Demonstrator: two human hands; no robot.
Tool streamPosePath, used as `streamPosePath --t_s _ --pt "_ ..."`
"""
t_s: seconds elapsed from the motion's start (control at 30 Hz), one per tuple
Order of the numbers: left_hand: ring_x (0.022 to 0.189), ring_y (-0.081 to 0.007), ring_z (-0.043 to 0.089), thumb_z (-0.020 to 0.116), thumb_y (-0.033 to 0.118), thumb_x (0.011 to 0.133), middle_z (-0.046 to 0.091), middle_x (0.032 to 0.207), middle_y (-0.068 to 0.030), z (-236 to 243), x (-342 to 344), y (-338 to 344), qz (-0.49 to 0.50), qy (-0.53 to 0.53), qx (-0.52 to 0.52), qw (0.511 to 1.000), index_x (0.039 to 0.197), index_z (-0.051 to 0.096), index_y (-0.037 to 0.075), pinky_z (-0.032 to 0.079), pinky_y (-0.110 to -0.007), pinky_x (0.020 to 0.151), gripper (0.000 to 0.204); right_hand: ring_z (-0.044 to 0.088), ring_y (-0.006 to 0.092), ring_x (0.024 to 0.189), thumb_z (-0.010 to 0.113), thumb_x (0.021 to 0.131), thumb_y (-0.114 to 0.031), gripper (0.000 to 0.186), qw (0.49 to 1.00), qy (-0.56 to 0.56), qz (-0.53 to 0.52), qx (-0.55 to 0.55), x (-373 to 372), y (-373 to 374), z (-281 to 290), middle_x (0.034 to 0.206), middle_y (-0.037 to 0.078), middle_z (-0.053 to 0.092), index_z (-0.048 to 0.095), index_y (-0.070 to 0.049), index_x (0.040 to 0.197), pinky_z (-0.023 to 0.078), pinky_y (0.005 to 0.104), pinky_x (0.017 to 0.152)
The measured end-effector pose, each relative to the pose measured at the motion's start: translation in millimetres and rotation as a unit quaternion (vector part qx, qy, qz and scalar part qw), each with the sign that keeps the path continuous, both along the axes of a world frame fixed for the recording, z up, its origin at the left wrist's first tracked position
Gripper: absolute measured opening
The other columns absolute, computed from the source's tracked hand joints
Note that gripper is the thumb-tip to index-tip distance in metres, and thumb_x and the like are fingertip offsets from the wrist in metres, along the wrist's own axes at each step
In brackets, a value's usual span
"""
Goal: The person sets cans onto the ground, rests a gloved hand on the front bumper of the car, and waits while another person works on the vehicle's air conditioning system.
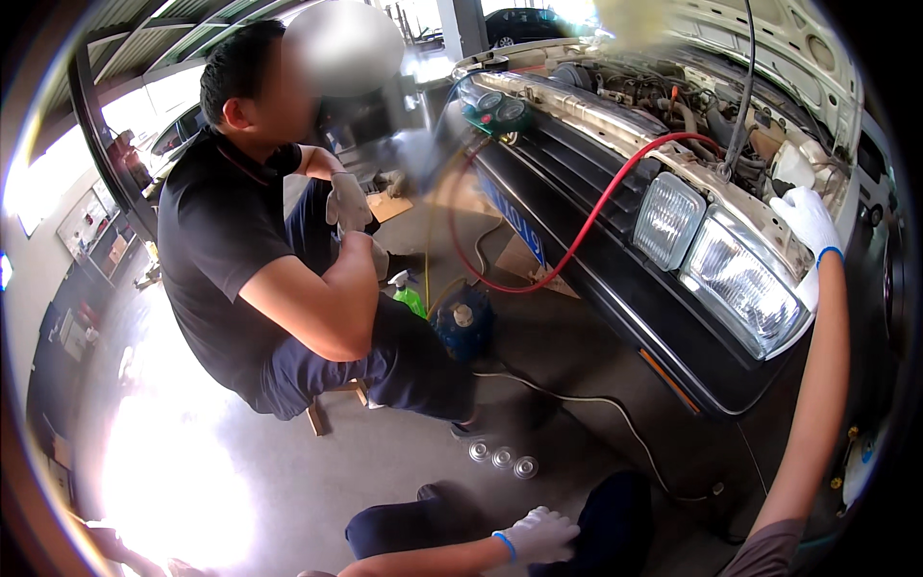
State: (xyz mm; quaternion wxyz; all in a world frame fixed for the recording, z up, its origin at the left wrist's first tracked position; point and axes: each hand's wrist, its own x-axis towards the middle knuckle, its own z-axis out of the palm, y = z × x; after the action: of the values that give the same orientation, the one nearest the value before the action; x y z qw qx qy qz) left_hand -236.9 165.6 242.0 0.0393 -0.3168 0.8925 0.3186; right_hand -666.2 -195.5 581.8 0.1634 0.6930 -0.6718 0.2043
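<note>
My right hand (810,221), in a white glove with a blue cuff, rests on the car's front corner behind the headlight (740,279). Its fingers lie loosely at the edge of the engine bay (692,106), near a whitish plastic tank (796,165). Down by my knees, my left hand (540,535), gloved likewise, lies relaxed with nothing visible in it. A gauge set (498,113) sits on the car's front. From it a red hose (606,197) loops down and up into the engine bay.
A co-worker (221,250) in dark clothes sits low at left, gloved hands over the knees. On the floor are a blue gas cylinder (463,325), a green spray bottle (408,294), three small round cans (502,458) and a pale cable (615,409). The raised hood (808,48) stands above.
</note>
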Motion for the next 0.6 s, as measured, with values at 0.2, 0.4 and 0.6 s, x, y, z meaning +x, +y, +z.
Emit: streamPosePath --t_s 0.2,0.4,0.6 --pt "0.104 -0.0362 0.070 0.071 0.046 0.092 0.071 0.107 -0.0148 -6.6 -0.4 4.0 0.012 0.018 -0.004 1.000 0.112 0.067 0.006 0.052 -0.049 0.095 0.045 0.071 0.0448 0.083 0.067 0.093 -0.054 0.060 0.995 0.002 -0.061 0.084 22.0 4.2 6.8 0.084 0.030 0.068 0.076 0.005 0.090 0.051 0.0502 0.076" --pt "0.105 -0.0365 0.070 0.070 0.047 0.093 0.071 0.108 -0.0143 -7.5 -3.4 2.0 0.012 0.013 0.014 1.000 0.113 0.067 0.007 0.051 -0.050 0.095 0.045 0.070 0.0463 0.084 0.066 0.093 -0.058 0.064 0.995 0.011 -0.069 0.065 15.6 0.4 2.1 0.084 0.032 0.068 0.076 0.006 0.088 0.050 0.0533 0.076" --pt "0.100 -0.0345 0.073 0.077 0.050 0.084 0.076 0.102 -0.0123 12.6 1.4 6.3 -0.006 0.019 -0.024 1.000 0.106 0.076 0.011 0.054 -0.050 0.086 0.045 0.060 0.0425 0.065 0.066 0.093 -0.058 0.070 0.997 0.007 -0.056 0.047 9.9 -2.5 -0.6 0.073 0.032 0.057 0.065 0.011 0.084 0.044 0.0537 0.067"
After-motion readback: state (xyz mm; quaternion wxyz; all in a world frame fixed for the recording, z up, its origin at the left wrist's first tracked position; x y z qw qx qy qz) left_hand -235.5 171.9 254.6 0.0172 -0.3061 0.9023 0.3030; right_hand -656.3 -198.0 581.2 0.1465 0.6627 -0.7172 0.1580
